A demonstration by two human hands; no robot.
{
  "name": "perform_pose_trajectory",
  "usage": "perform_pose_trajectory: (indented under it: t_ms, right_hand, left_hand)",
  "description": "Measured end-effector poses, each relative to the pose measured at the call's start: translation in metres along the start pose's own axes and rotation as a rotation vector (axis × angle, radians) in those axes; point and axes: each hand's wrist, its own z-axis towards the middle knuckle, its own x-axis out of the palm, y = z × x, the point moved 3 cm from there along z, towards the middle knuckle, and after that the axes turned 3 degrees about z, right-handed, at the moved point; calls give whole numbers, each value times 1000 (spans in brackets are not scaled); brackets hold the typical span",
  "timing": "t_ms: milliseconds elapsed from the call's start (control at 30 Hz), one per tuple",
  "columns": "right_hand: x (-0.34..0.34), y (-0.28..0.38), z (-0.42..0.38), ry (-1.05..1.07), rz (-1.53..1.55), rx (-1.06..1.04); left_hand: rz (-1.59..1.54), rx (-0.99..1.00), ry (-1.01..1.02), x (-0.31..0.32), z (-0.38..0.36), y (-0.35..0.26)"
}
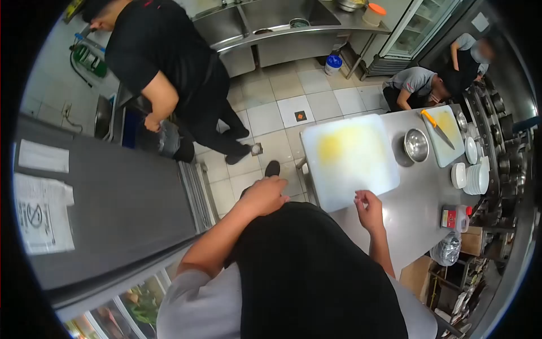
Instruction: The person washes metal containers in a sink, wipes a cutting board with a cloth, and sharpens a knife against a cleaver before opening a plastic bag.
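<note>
My left hand (267,196) is in front of my black apron, over the tiled floor, with its fingers loosely spread and nothing in them. Just past the near edge of a large white cutting board (361,169), my right hand (369,210) hovers with curled fingers; whether the fingertips touch the board is unclear, and nothing shows in them. Yellow stains mark the board, which lies on a steel table (389,226). To its right stand a steel bowl (416,145) and a second board (445,133) bearing a knife with an orange handle (430,117).
A person in black (169,56) bends at the left, holding a plastic bag. Two people in grey sleeves are at the far right near the stove (497,147). Stacked white dishes (477,179) and a red-capped container (457,218) sit along the table's right side. Sinks (271,17) line the back.
</note>
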Motion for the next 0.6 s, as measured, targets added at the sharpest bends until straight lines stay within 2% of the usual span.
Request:
perform_pose_trajectory:
  t_ms: [67,100,200,300,367,467,600]
  right_hand:
    - [-2,1,-11,-90,-31,154]
    - [13,15,8,-76,-11,231]
    - [19,21,59,-231,-7,269]
    - [35,29,109,-321,-23,227]
    - [55,42,151,-347,-7,287]
    - [89,45,214,-313,-19,422]
    - [129,84,318,-180,-23,414]
  left_hand:
    - [72,158,116,5,25,-7]
    - [64,149,196,-14,49,9]
    - [167,345,252,-35,123,17]
    - [165,435,290,-50,177,46]
    - [111,469,284,-64,213,85]
    - [23,389,323,-135,265,135]
    - [-25,278,205,-214,322,222]
